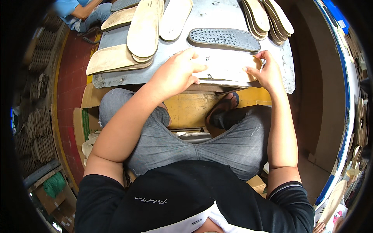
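At the near left corner of the bench [107, 77], tan soles [110, 58] lie stacked; beside them, pale soles [145, 31] reach toward the far edge. The left hand [175, 72] has its fingers parted at the left end of a white insole [229, 66], which lies along the near edge, right of the middle. A grey sole with holes [225, 39] lies just behind it. The right hand [270, 75] is at its rounded right end, thumb and forefinger apart. Whether either hand grips, I cannot tell. The insole is probably being positioned; the next move likely calls for steadying both ends. More soles [254, 15] are stacked by the far right corner.
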The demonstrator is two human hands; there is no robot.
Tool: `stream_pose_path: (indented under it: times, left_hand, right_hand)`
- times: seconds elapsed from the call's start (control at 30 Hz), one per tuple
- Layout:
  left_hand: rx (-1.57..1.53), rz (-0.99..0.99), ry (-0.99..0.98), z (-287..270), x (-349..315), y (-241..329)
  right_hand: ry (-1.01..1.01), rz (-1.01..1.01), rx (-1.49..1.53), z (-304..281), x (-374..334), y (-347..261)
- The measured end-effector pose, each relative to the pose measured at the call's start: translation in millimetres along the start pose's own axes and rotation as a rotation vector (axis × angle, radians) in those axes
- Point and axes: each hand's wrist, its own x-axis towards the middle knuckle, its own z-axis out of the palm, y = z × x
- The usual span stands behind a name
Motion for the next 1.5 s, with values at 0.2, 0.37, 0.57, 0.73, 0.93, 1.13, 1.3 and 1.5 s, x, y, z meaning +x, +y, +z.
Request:
stream_pose_path:
  times: [0.2, 0.37, 0.57, 0.73, 0.93, 1.13, 1.3, 1.5]
  left_hand:
    - [-0.09, -0.098, -0.025, 1.3, 2.7, 3.5]
    - [-0.059, -0.059, 0.047, 11.8, 2.8, -4.2]
    - [0.056, 0.001, 0.042, 9.6, 2.8, 0.3]
    - [0.04, -0.021, 0.03, 6.8, 6.1, 5.4]
    - [0.021, -0.051, 0.005, 8.7, 7.1, 3.0]
    - [0.005, -0.087, -0.017, 5.5, 9.5, 7.7]
    - [-0.014, -0.069, -0.015, 9.6, 14.2, 5.7]
    - [-0.052, -0.103, -0.015, 6.1, 13.2, 5.1]
  right_hand:
    - [0.03, 0.032, -0.029, -0.2, 4.2, -4.9]
    - [0.036, 0.031, -0.049, 2.9, 3.5, -4.0]
    - [0.06, -0.009, -0.047, 4.9, 1.5, -1.7]
    - [0.068, -0.014, -0.054, 7.2, 2.3, -1.9]
    - [0.061, -0.008, -0.042, 6.7, 2.3, -0.1]
    - [0.185, 0.072, 0.055, -18.0, 4.6, 5.2]
    - [0.193, -0.075, 0.627, -16.0, 12.5, -15.4]
    - [-0.286, -0.311, 0.394, 18.3, 29.0, -99.6]
